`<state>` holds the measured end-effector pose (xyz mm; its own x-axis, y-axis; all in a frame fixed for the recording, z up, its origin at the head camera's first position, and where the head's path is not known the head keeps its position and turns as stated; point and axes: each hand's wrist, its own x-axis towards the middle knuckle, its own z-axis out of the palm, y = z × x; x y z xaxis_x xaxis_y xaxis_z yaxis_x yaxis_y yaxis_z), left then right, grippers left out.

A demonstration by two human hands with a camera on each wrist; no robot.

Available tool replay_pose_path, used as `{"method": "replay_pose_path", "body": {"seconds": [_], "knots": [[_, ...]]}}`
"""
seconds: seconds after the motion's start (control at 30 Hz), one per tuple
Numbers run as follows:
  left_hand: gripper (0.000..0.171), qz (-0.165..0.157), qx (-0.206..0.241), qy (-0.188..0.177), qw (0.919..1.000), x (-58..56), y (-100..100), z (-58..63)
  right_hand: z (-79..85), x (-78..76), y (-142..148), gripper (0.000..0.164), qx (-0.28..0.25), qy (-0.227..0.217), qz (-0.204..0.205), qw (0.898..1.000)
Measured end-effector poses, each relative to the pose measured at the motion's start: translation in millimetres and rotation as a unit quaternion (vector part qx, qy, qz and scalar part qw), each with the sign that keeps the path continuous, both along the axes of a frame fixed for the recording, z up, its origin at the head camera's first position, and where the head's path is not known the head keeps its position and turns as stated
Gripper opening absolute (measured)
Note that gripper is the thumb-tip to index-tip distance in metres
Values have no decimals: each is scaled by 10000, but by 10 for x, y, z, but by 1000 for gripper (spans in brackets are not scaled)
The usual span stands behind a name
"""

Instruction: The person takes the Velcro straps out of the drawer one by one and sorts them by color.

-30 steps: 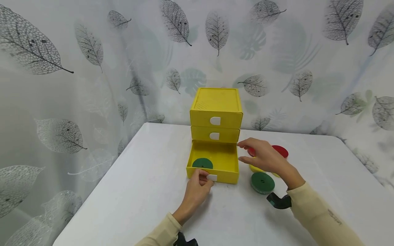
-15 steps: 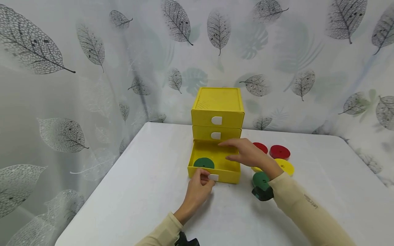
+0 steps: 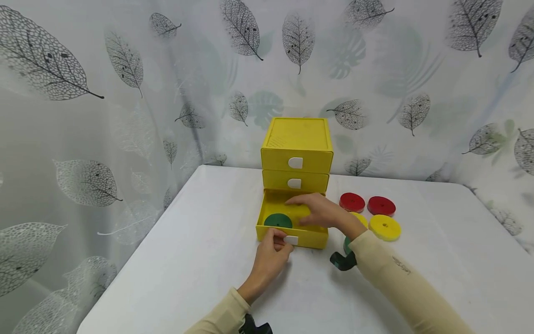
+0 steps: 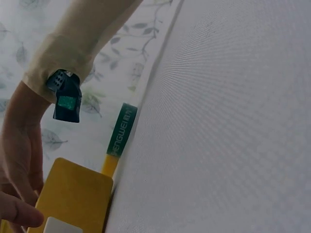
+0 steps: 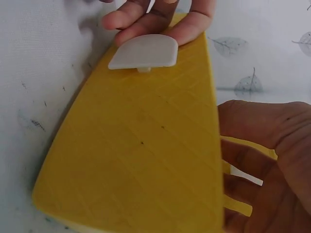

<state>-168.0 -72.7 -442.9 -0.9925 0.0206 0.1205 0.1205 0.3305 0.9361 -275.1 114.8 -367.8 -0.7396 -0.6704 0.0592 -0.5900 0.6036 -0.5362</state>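
Note:
The bottom drawer (image 3: 271,235) of a yellow cabinet (image 3: 297,134) is pulled out, with a green roll of tape (image 3: 278,220) lying in its left part. My left hand (image 3: 269,257) holds the drawer front beside its white handle (image 3: 291,240); its fingertips surround that handle in the right wrist view. Over the drawer's right side reaches my right hand (image 3: 319,211), thumb and fingers spread apart with nothing visible between them. Behind the drawer front (image 5: 141,141), part of that hand is hidden in the right wrist view.
Right of the cabinet lie red tape rolls (image 3: 381,206) and yellow tape rolls (image 3: 384,227). Another green tape roll (image 4: 122,130) stands near the drawer, mostly covered by my right forearm in the head view. A leaf-patterned curtain (image 3: 187,69) hangs behind the white table (image 3: 167,278).
My right hand has moved left from beside the tape rolls to over the drawer, uncovering the red and yellow rolls. My left hand stays at the drawer front.

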Motion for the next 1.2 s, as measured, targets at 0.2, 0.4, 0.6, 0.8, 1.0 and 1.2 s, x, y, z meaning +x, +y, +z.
{"method": "replay_pose_path", "body": {"seconds": [0.2,0.4,0.6,0.8,1.0,1.2], "knots": [[24,-2,-18,-6,10000,3,-6,3,-89,-54,-66,55,-62,-99,191,9997],[25,-16,9,18,10000,1,-8,14,-140,-104,-133,57,61,-128,256,9996],[25,-7,29,-28,10000,10,-13,19,-172,-111,-197,58,115,-142,383,9991],[26,10,35,-68,10000,10,-17,3,-221,-128,-257,61,201,-315,414,9984],[24,8,-3,-20,10000,7,-16,5,-259,-172,-302,62,366,-496,427,9972],[23,38,-57,4,10000,1,-11,7,-291,-231,-313,59,499,-509,625,9955]]}}
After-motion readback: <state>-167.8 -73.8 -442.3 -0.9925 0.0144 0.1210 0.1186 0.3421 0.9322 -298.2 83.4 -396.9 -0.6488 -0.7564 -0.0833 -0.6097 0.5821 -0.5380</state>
